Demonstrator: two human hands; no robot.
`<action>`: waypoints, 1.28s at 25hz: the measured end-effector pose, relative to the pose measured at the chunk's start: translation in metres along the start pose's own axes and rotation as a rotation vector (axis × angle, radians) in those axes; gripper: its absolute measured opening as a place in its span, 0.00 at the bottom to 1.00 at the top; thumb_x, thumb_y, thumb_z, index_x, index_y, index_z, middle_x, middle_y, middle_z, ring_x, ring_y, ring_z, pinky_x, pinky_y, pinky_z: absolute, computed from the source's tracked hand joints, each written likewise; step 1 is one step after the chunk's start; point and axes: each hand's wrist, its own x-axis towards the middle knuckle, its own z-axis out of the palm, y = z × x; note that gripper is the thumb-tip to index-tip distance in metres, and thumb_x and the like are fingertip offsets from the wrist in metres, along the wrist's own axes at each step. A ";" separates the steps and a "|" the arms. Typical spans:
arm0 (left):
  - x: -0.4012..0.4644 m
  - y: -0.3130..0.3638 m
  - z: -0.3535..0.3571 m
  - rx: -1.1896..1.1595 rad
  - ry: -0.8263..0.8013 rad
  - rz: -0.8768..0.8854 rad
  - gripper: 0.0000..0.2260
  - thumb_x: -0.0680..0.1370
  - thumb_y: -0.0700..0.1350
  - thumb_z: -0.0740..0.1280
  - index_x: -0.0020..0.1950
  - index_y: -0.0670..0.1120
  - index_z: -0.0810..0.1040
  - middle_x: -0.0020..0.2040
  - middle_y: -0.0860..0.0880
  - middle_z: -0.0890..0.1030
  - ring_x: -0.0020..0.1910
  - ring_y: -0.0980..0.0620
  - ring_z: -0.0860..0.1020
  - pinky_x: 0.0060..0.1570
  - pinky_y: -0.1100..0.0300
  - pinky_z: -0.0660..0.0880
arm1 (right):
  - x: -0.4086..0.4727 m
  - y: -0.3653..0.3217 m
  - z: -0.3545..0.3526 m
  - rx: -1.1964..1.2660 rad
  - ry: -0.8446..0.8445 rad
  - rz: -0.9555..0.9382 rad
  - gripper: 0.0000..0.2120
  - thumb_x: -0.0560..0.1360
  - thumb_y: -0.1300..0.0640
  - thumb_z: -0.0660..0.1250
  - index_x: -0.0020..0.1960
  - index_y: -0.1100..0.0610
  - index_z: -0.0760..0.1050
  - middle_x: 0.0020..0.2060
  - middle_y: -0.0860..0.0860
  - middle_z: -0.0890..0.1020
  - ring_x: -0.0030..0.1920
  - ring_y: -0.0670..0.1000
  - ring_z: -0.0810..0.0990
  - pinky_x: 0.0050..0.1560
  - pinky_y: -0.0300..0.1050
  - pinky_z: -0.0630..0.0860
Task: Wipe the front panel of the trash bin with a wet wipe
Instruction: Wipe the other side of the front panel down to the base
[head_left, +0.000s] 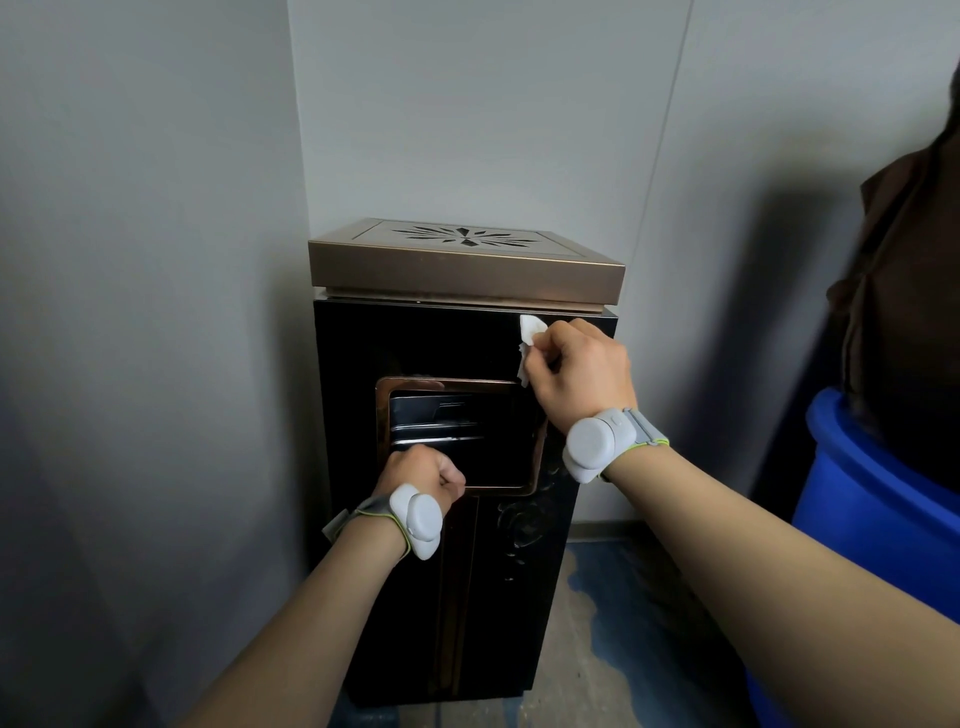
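A tall black trash bin (415, 343) with a bronze lid (462, 265) stands in a wall corner. Its glossy front panel has a bronze-framed opening (537, 441) in the middle. My right hand (582, 369) grips a crumpled white wet wipe (530, 338) and presses it against the panel's upper right corner, just under the lid. My left hand (423, 470) has its fingers curled over the lower left edge of the opening's frame. Both wrists carry grey bands.
Grey walls close in on the bin at the left and behind. A blue plastic barrel (872, 525) with a dark bag (904, 312) in it stands close at the right. The floor (613, 649) between them is worn blue and grey.
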 end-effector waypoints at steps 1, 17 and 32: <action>0.000 0.001 0.000 -0.002 -0.001 -0.002 0.05 0.75 0.42 0.72 0.43 0.50 0.87 0.42 0.54 0.86 0.45 0.57 0.82 0.50 0.65 0.78 | 0.000 0.002 -0.001 -0.006 0.003 0.009 0.05 0.75 0.59 0.69 0.44 0.61 0.80 0.39 0.57 0.80 0.40 0.61 0.77 0.39 0.49 0.72; 0.005 0.003 0.004 0.017 0.022 -0.032 0.03 0.74 0.46 0.73 0.40 0.50 0.86 0.36 0.57 0.83 0.43 0.56 0.83 0.50 0.61 0.80 | -0.013 0.005 -0.007 0.031 -0.032 -0.144 0.07 0.74 0.57 0.72 0.41 0.59 0.78 0.36 0.52 0.78 0.35 0.56 0.77 0.36 0.43 0.71; 0.011 0.007 0.005 0.004 0.029 -0.122 0.06 0.73 0.48 0.74 0.45 0.47 0.86 0.45 0.50 0.84 0.47 0.52 0.82 0.51 0.60 0.79 | -0.002 -0.025 0.027 0.002 -0.107 -0.225 0.07 0.76 0.56 0.70 0.44 0.60 0.79 0.41 0.56 0.79 0.40 0.62 0.78 0.38 0.53 0.76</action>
